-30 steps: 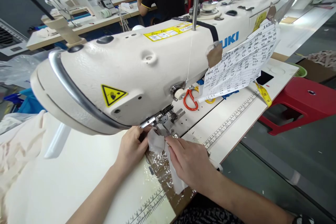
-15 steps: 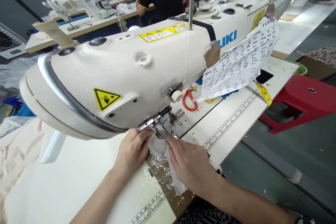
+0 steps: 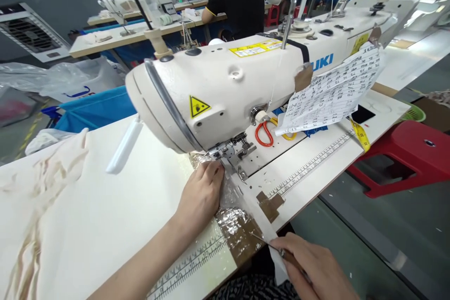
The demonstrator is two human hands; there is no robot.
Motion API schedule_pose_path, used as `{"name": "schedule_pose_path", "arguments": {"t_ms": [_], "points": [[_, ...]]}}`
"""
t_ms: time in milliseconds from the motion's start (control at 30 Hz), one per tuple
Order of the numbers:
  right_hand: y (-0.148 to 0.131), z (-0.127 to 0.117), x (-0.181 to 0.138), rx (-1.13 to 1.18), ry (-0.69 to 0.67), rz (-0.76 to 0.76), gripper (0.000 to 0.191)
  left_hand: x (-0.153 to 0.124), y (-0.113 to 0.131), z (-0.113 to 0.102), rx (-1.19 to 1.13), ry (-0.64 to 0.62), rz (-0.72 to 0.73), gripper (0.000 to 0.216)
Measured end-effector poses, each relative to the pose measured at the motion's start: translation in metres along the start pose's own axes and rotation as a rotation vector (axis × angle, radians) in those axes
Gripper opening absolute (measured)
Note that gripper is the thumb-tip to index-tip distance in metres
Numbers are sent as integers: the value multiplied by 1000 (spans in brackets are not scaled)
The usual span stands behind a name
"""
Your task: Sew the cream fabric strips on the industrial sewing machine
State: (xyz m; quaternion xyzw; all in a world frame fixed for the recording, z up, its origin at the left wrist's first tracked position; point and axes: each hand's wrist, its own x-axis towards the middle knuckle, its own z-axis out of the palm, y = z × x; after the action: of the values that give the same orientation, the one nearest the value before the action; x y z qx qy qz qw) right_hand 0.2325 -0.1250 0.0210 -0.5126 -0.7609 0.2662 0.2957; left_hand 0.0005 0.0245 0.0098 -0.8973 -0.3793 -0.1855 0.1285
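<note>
White strip [image 3: 258, 218] now stretched btwn hands: right hand [image 3: 312, 269] pulled back, pinching its end w/ tweezers [image 3: 270, 243]; left hand [image 3: 202, 194] flat, pressing it by presser foot [image 3: 234, 152].

grey floor [image 3: 386, 225], red stool [image 3: 415, 154], worktables [image 3: 116, 37]

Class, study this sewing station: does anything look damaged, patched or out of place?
Yes. The table edge near the left hand is patched with crinkled clear tape over brown tape, and a handwritten paper sheet hangs taped to the sewing machine.

Table [image 3: 105, 206]: sewing machine [image 3: 225, 89], scissors [image 3: 264, 134] (orange handles), cream cloth [image 3: 38, 187].
</note>
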Motion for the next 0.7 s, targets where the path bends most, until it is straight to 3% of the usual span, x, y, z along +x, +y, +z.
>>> {"name": "schedule_pose_path", "arguments": {"t_ms": [233,467,600,700], "points": [[7,2,-6,58,-110,97,41,-13,8,-2,55,-58,4,45],[10,3,-7,193,-101,153,32,-13,9,-4,64,-62,-3,45],[8,5,0,350,-62,254,23,-12,3,-3,-13,-48,-17,42],[4,10,6,566,-12,428,23,-12,-5,-3,-80,-39,-7,42]]}}
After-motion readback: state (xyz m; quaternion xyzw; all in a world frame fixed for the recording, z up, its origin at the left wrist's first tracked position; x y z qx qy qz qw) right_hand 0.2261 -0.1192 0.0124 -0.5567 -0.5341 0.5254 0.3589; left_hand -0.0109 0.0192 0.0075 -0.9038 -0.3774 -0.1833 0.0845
